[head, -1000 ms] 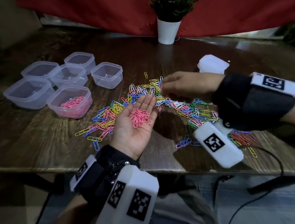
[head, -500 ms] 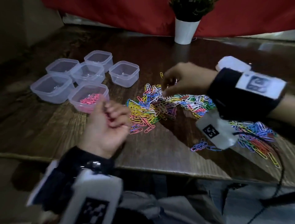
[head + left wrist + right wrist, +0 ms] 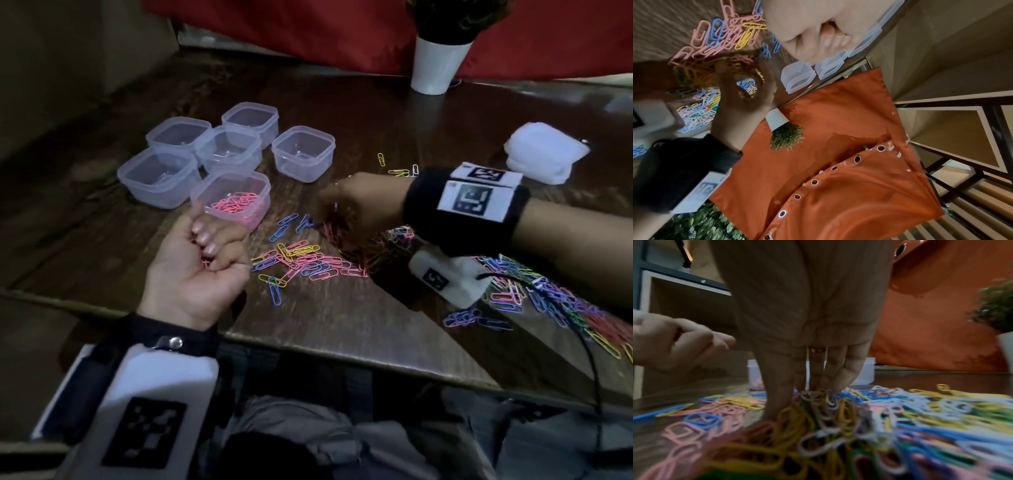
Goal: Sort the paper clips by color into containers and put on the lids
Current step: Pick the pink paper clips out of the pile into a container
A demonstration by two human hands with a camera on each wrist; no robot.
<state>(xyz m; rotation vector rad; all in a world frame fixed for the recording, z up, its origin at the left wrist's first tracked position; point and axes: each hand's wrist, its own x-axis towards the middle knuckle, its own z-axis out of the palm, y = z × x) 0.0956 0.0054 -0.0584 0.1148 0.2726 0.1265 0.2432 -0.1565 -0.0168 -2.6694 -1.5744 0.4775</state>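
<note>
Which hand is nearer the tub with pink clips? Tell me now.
Left. The left hand, curled round pink clips, sits right at the near wall of the pink tub. The right hand is off to the tub's right, fingers down in the clip pile.

The head camera looks forward and down from above the near edge of the worktop (image 3: 342,329), taking in both hands. The left wrist camera, rolled sideways, looks along the left hand (image 3: 807,24) toward the far red cloth (image 3: 838,146). The right wrist camera sits low and close behind the right hand's fingers (image 3: 840,373). All three share the paper clips (image 3: 308,260).
</note>
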